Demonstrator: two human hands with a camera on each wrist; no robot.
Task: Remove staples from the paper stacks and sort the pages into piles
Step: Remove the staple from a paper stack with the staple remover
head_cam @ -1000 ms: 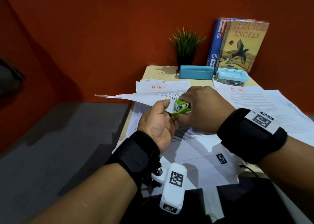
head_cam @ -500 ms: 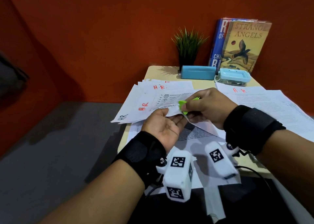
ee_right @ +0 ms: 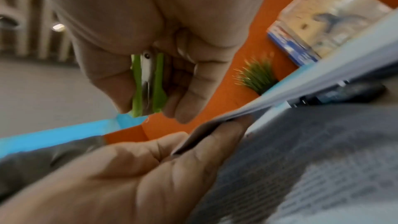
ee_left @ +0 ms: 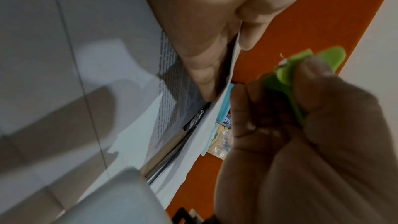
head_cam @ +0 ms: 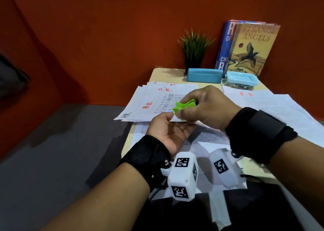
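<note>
My right hand [head_cam: 194, 108] grips a green staple remover [head_cam: 184, 105], raised just above the near corner of a paper stack [head_cam: 157, 104] marked "H.R." in red. In the right wrist view the staple remover [ee_right: 148, 84] sits squeezed between thumb and fingers, its metal claws showing. My left hand [head_cam: 168, 125] lies palm up under that corner and pinches the paper stack [ee_left: 228, 77] between thumb and fingers; the right wrist view shows the same pinch on the paper stack [ee_right: 269, 103]. The staple itself is too small to see.
More loose pages [head_cam: 277, 106] cover the right of the small beige table [head_cam: 157, 74]. At the back stand a blue stapler [head_cam: 204, 75], a blue lidded box [head_cam: 241, 79], a potted plant [head_cam: 194, 48] and two books [head_cam: 252, 46]. Grey floor lies to the left.
The paper stack has dropped from its raised position to lie nearly flat on the table. My left hand turned palm up under its corner, and my right hand lifted the staple remover off the corner.
</note>
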